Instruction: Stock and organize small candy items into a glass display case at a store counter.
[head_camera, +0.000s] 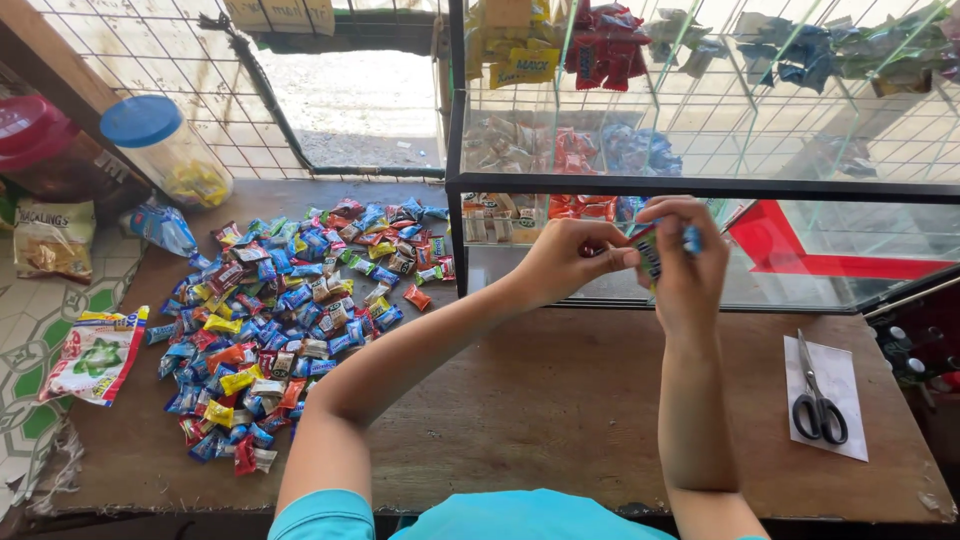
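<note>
Left hand: the left hand (565, 262) is up in front of the glass display case (700, 185), fingers curled in and pinching 1 end of a small wrapped candy (648, 248).
Right hand: the right hand (688, 262) has the same candy, fingers closed round it from the other side, so both hands meet on it.
Candy: held in the air between the 2 hands, above the wooden counter (560, 400), right by the case front.
Pile: big heap of loose sweets (285, 320) spread out on the counter, well off to the person's left.
Scissors: black-handled scissors (818, 395) lying on a white sheet of paper (840, 375) to the right.
Jar: plastic jar with a blue lid (165, 150) at the back left.
</note>
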